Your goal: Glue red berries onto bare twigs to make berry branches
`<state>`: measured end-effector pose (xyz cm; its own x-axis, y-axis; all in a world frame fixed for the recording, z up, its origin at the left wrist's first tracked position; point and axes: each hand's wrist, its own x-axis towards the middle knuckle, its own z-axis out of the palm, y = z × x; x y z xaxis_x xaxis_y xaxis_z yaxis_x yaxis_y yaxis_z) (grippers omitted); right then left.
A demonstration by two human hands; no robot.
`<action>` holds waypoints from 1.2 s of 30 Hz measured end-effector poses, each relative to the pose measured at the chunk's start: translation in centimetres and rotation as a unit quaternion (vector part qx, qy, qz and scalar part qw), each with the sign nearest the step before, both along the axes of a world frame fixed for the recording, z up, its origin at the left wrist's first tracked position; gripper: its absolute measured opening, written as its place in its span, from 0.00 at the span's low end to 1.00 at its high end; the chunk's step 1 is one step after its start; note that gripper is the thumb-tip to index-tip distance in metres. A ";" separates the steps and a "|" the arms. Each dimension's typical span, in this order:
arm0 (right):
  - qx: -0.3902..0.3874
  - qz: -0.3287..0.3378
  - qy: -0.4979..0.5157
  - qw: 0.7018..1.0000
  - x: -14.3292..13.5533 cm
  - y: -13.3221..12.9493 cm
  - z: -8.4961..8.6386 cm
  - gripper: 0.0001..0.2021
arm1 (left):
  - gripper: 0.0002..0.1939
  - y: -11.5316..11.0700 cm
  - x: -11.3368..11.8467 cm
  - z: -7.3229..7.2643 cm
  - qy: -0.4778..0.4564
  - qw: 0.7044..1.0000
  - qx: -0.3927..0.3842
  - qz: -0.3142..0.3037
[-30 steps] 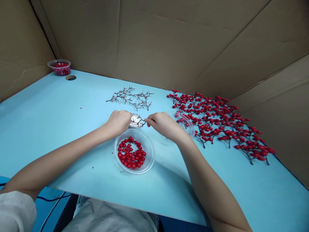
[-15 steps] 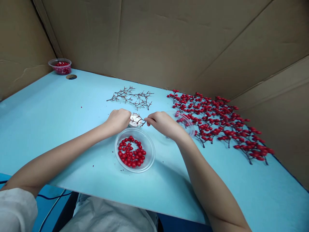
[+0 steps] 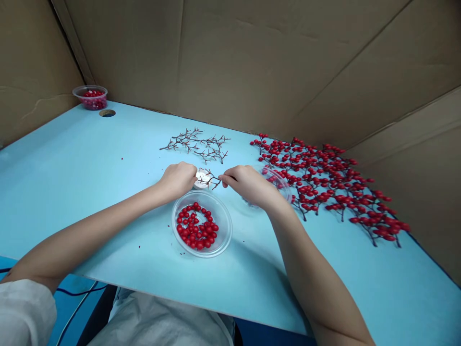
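A thin brown twig [image 3: 211, 179] with short side branches is pinched at its right end by my right hand [image 3: 245, 183]. My left hand [image 3: 179, 180] is closed at the twig's left tips; whatever its fingers grip is hidden. Under the twig lies a small round dish [image 3: 202, 179] with white contents. Nearer to me, a clear plastic bowl [image 3: 224, 230] holds several loose red berries [image 3: 196, 235]. Beyond my hands, several bare brown twigs [image 3: 189, 140] lie on the light blue table [image 3: 118, 192].
Many berry-covered twigs [image 3: 317, 178] spread over the right side. A clear container [image 3: 288, 190] sits beside them, partly behind my right hand. At the far left corner stands a tub of red berries [image 3: 92, 101] near a table hole [image 3: 107, 113]. Cardboard walls [image 3: 252, 62] surround the table.
My right hand has shifted slightly to the right with the twig. My left hand is nearly where it was.
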<state>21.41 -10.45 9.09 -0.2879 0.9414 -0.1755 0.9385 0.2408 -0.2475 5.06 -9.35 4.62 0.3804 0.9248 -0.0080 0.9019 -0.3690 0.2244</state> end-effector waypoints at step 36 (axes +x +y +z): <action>0.020 0.003 0.009 1.000 0.3 -0.6 0.6 0.15 | 0.13 -0.4 -0.1 0.1 -0.017 0.998 0.050 -0.024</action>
